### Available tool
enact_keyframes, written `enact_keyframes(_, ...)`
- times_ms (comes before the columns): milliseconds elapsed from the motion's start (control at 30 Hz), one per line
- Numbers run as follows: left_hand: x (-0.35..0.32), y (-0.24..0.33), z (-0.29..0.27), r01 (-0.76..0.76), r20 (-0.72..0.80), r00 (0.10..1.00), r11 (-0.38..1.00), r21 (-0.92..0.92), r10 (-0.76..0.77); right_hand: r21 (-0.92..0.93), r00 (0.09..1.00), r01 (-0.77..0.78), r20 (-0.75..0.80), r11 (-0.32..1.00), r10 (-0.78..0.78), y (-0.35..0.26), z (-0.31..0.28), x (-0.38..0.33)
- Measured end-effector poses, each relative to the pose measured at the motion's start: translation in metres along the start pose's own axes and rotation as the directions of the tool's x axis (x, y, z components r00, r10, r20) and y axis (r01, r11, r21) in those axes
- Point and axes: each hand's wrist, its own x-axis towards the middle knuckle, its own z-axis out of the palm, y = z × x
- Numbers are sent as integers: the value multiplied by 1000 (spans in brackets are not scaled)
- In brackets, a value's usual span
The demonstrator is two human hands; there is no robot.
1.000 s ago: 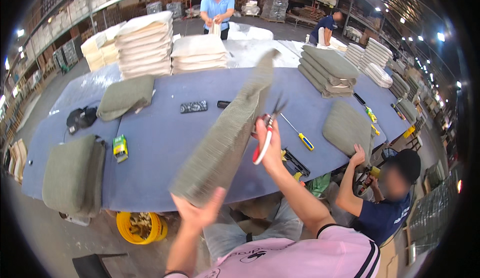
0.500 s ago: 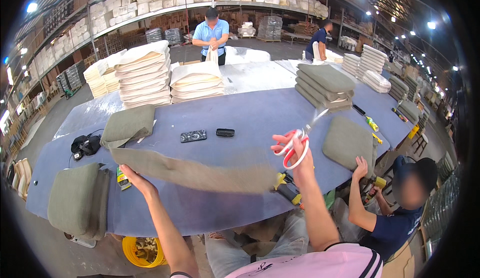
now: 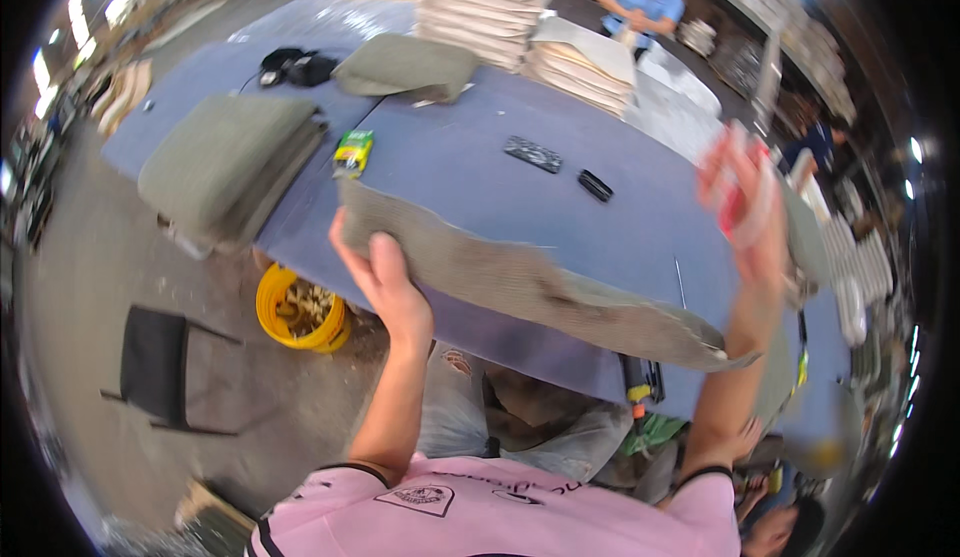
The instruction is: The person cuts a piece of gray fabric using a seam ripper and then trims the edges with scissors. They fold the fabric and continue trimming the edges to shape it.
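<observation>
A long grey-green fabric strip (image 3: 500,272) stretches above the table from my left hand toward my right forearm, its right end hanging loose. My left hand (image 3: 395,292) grips the strip near its left end, with the thumb on the near side. Raised at the right, my right hand (image 3: 750,222) is smeared by motion and has scissors (image 3: 738,192) with red and white handles in it; their blades cannot be made out. A yellow-green packet (image 3: 353,154) lies on the blue table (image 3: 450,157) just beyond my left hand.
Grey-green cushions (image 3: 225,162) stack at the table's left edge; another cushion (image 3: 405,67) lies farther back. A phone (image 3: 533,154) and black case (image 3: 595,186) sit mid-table. A yellow bucket (image 3: 285,307) and black chair (image 3: 155,367) stand on the floor. A co-worker (image 3: 645,2) stands beyond pale stacks.
The view has swung left. My left hand has gone from flat against the strip to gripping it. My right hand has risen with the scissors, and the strip's right end hangs near that forearm.
</observation>
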Motion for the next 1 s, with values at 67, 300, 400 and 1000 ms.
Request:
enact_keyframes(67, -15, 15, -6, -176, 264, 951, 983, 46, 158, -92, 996, -78, -55, 993, 73, -29, -21, -44)
enact_keyframes(300, -32, 43, -31, -519, 597, 702, 853, 56, 388, -141, 961, -176, 188, 974, 201, -64, 25, -147)
enact_keyframes(400, -54, 34, -25, -569, 452, 746, 821, 52, 489, -281, 888, -232, 329, 931, 320, -77, 43, -149)
enact_keyframes(1000, -70, -7, -31, -697, 153, 712, 716, 33, 685, -764, 72, 160, 640, 625, 765, -112, 153, -68)
